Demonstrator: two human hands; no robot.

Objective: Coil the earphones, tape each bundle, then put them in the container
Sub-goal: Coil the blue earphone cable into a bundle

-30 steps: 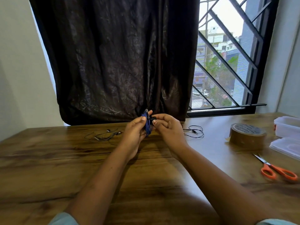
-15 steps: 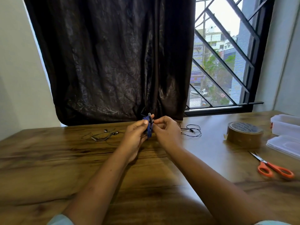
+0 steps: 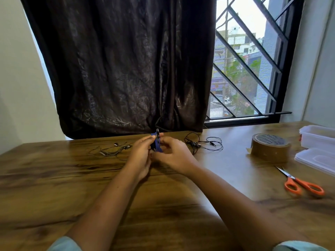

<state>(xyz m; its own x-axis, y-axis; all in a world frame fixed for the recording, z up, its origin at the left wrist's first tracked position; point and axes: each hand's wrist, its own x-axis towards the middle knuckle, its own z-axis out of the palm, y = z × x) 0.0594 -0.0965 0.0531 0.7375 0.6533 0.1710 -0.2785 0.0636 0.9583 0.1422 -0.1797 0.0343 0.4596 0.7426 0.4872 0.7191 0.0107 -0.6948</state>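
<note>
a coiled blue earphone bundle (image 3: 157, 144) is held upright over the surface (image 3: 54, 178) at mid-frame, pinched by the fingers of the left hand (image 3: 140, 156) and gripped lower down by the curled fingers of the right hand (image 3: 174, 156). at the right edge a white container (image 3: 317, 135) is set behind its lid (image 3: 319, 160); its contents cannot be told. black earphones (image 3: 203, 144) and grey earphones (image 3: 112, 151) are laid either side of the hands.

Wood-grain table (image 3: 163, 205), glossy curtain (image 3: 126, 60), translucent plastic container (image 3: 317, 136).
</note>
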